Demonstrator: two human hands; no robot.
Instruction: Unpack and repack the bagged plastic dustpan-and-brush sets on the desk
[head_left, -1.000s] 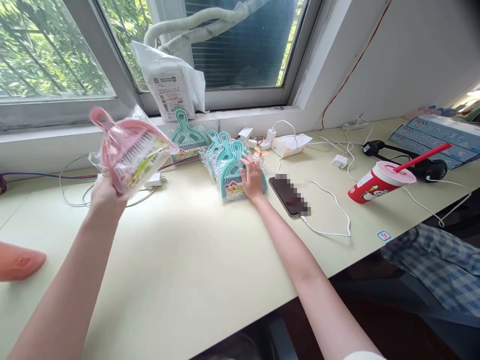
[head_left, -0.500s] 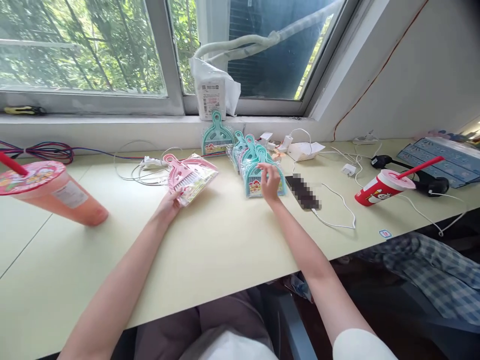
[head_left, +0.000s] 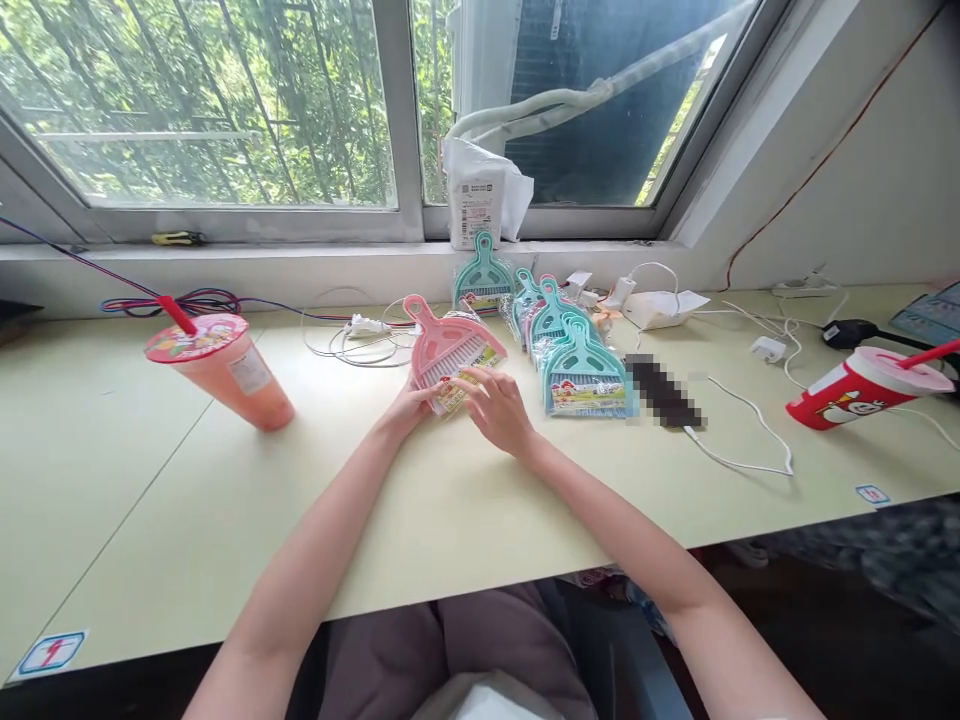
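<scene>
My left hand (head_left: 415, 402) is closed on the lower left edge of a pink dustpan-and-brush set (head_left: 442, 340) in clear plastic wrap. The set leans back with its handle up, just above the table. My right hand (head_left: 499, 408) lies across its lower right part, with bent fingers on the printed label; the thumb is mostly hidden. To the right, a turquoise dustpan-and-brush set (head_left: 585, 365) lies in front of several overlapping wrapped sets (head_left: 541, 305). Another turquoise set (head_left: 484, 275) stands against the wall below the window.
On the left stands a drink cup (head_left: 244, 375) with a red straw. A phone (head_left: 664, 390) with a white cable and a red cup (head_left: 847, 395) are on the right. Cables (head_left: 367, 330) lie at the back. A white package (head_left: 476, 205) sits on the sill.
My right hand has left the turquoise sets and moved left onto the pink set. The pink set now faces me more squarely. The camera view has turned left.
</scene>
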